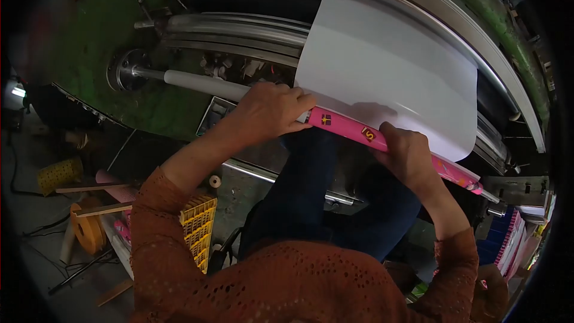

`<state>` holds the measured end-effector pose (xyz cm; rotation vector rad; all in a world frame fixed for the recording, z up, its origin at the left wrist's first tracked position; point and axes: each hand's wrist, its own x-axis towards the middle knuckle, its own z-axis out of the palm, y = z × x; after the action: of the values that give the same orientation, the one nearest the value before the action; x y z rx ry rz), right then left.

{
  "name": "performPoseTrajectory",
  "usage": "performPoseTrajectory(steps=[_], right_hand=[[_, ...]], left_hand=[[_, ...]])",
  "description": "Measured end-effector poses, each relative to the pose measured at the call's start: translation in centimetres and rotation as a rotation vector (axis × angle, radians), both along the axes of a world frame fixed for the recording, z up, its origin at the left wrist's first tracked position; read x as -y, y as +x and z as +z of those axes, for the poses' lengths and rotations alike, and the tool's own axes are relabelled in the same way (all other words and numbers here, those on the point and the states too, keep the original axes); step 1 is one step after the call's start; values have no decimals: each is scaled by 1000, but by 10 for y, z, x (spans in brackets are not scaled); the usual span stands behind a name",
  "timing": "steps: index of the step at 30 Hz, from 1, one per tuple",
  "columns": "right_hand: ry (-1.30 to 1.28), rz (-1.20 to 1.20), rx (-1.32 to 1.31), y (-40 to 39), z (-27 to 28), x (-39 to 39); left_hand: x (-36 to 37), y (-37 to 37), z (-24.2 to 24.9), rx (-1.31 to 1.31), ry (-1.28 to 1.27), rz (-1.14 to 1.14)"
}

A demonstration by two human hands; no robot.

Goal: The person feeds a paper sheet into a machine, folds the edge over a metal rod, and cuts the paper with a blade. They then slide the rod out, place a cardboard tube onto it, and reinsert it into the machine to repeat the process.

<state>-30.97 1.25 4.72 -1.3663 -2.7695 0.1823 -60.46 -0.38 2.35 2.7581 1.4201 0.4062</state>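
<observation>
A pink printed roll [348,129] lies along a bar across the front of a machine. My left hand [272,107] is closed around the roll's left end, where a pale tube [203,84] continues to the left. Farther right, my right hand [405,151] wraps over the pink roll with its fingers curled. A wide white sheet [388,54] stretches from the machine's rollers down to the roll, just beyond both hands.
Metal rollers [239,29] and a round flange [130,70] sit on the machine's green side [78,36]. At the lower left are a yellow crate [198,227], an orange reel [88,229] and wooden strips. Pink-edged stacks [509,236] stand at the right.
</observation>
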Motion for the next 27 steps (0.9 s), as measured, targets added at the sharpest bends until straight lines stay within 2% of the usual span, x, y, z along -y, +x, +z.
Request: performPoseTrajectory(steps=[2, 3, 5, 8, 15, 17, 21, 25, 27], right_hand=[[-275, 0, 36, 4, 10, -9], [-276, 0, 35, 5, 16, -15], [-705, -92, -24, 13, 27, -26], [-821, -128, -65, 34, 26, -29], [-698, -192, 11, 99, 29, -20], [-538, -117, -33, 137, 24, -15], [-395, -169, -59, 219, 21, -3], [-181, -218, -30, 311, 15, 11], [-142, -244, -16, 353, 13, 14]], left_hand=[[1, 3, -1, -1, 20, -1], [1, 5, -2, -1, 40, -10], [1, 8, -3, -7, 47, -15], [-1, 19, -4, -3, 46, -42], [-3, 107, -2, -119, -14, -69], [-6, 140, -1, -107, 0, -116], [-6, 226, -2, -100, 76, -132], [-9, 329, -5, -107, 200, -244], [-9, 371, -10, -96, 157, -159]])
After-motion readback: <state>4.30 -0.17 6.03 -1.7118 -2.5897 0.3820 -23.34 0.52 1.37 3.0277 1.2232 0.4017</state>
